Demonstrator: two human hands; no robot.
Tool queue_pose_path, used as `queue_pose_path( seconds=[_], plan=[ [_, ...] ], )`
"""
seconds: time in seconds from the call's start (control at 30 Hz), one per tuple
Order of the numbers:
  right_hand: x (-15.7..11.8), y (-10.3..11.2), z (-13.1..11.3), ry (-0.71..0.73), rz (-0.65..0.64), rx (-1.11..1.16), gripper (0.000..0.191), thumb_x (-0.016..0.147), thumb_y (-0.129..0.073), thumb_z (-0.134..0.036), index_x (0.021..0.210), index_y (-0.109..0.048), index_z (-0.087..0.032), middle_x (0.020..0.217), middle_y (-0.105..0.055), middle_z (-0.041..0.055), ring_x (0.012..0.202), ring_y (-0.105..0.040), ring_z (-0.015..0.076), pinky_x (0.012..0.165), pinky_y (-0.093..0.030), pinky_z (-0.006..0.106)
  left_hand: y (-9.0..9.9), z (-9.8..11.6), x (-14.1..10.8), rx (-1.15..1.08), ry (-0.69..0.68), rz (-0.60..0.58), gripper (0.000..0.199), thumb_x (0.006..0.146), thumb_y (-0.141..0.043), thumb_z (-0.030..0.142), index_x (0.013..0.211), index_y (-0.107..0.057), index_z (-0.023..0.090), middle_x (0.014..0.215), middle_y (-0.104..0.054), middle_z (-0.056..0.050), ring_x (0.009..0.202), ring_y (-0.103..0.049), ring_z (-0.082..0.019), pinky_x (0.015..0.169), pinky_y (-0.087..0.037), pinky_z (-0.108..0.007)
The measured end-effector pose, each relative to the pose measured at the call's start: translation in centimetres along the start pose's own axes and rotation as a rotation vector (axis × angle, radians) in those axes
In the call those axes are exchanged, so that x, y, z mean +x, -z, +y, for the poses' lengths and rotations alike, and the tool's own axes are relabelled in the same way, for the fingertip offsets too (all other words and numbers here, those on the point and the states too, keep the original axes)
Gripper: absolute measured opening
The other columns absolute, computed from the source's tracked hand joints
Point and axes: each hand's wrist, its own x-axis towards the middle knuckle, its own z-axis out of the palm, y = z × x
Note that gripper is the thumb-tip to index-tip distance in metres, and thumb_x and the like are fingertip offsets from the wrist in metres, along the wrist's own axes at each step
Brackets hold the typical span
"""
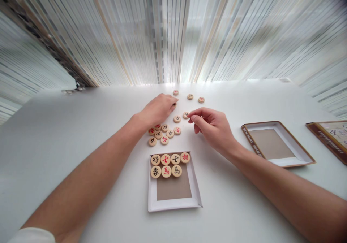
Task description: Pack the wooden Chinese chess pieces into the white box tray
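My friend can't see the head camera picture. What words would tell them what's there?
A left hand and a right hand reach among loose round pieces with red or black characters on a white table. Nearer, an open tray holds seven more in two rows. Another open tray lies to the right, and a striped curtain hangs behind.

Head cam sat above & behind the grip, wide view, fairly close, facing fwd & down: left hand (159, 108) & right hand (213, 125) mid-pic, white tray (196, 185) nearer cam, table (108, 109) around, blinds (130, 30) beyond.
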Motion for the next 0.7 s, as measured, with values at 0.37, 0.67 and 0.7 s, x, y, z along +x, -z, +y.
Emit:
queue_pose_path(
  seconds=[0.37,0.67,0.7],
  plan=[
    [-0.1,-0.1,0.2,-0.012,0.005,0.0,0.018,0.086,-0.068,-0.03,0.088,-0.078,-0.016,0.077,-0.075,0.0038,0.053,-0.061,0.0129,0.05,-0.044,0.026,0.3,0.7,-0.6,0.012,0.072,0.057,0.023,0.102,-0.06,0.017,0.116,-0.078,0.014,0.118,-0.072,-0.015,0.104,-0.072,-0.028,0.092,-0.055,-0.038],
    [-0.2,-0.3,0.2,-0.022,-0.013,0.01,0.019,0.087,-0.068,-0.032,0.09,-0.078,-0.016,0.076,-0.074,0.0036,0.053,-0.06,0.0129,0.047,-0.039,0.025,0.8,1.3,-1.3,0.023,0.116,0.088,0.026,0.106,-0.06,0.027,0.12,-0.074,0.01,0.119,-0.067,-0.015,0.104,-0.068,-0.029,0.094,-0.055,-0.043],
    [-0.2,-0.3,0.3,-0.023,-0.016,0.012,0.019,0.087,-0.068,-0.032,0.09,-0.078,-0.016,0.076,-0.074,0.0036,0.053,-0.06,0.0129,0.047,-0.039,0.025,0.8,1.3,-1.3,0.022,0.114,0.091,0.026,0.105,-0.061,0.027,0.12,-0.074,0.01,0.119,-0.068,-0.015,0.106,-0.068,-0.03,0.095,-0.054,-0.043]
  ],
)
